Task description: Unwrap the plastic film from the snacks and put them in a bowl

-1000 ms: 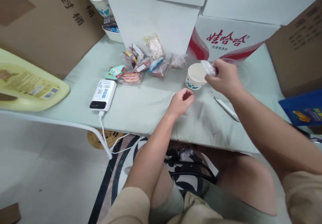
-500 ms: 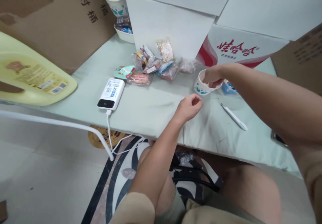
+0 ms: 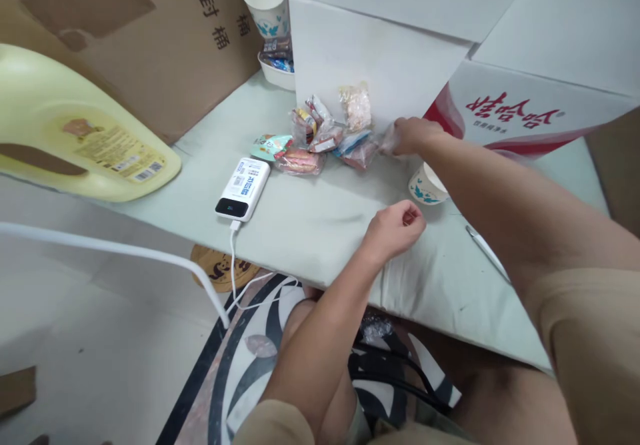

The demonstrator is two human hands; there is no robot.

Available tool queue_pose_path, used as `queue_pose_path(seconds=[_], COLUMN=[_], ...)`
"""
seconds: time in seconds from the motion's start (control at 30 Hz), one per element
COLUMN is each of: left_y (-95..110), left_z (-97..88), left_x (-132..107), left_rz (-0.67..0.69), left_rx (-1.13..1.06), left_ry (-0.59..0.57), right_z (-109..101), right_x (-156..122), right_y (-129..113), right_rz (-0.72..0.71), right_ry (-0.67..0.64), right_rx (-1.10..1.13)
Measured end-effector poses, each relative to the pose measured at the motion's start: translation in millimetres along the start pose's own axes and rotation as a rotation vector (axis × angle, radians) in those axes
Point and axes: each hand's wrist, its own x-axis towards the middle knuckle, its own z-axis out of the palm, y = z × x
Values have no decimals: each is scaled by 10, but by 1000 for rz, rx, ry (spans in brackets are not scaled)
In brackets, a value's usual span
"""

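My right hand (image 3: 409,136) reaches across to a pile of small snack packets (image 3: 327,137) against a white box (image 3: 370,58), and its fingers close on a clear packet (image 3: 387,142) at the pile's right end. A paper cup (image 3: 426,188) with blue marks stands just below my right forearm. On the pale green table surface (image 3: 310,212), near the front edge, rests my left hand (image 3: 397,226), loosely curled with nothing visible in it.
A white power bank (image 3: 243,188) with a cable lies left of the pile. A yellow jug (image 3: 75,132) lies at the left, cardboard boxes behind. A second paper cup (image 3: 266,2) and a bowl of packets (image 3: 277,65) stand at the back. A white pen (image 3: 487,253) lies at the right.
My right hand went from holding a clear wrapper over the cup, into the cup, then left to the snack pile. My left hand barely moved. The view shifted left.
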Motion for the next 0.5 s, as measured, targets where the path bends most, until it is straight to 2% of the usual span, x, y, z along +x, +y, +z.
queue_pose_path(seconds=[0.1, 0.27, 0.33, 0.4, 0.5], left_y=[17, 22, 20, 18, 14], left_z=[4, 187, 270, 314, 275], left_x=[33, 17, -13, -30, -7], left_rz=[12, 9, -1, 8, 35], left_rx=[20, 14, 25, 35, 44], left_ry=[2, -52, -82, -98, -74], right_z=[-10, -361, -546, -750, -1066], right_x=[-36, -275, -398, -529, -827], right_y=[-33, -101, -116, -124, -110], right_rz=[84, 133, 153, 187, 223], right_ry=[-89, -212, -141, -12, 141], right_rx=[-66, -29, 35, 133, 433])
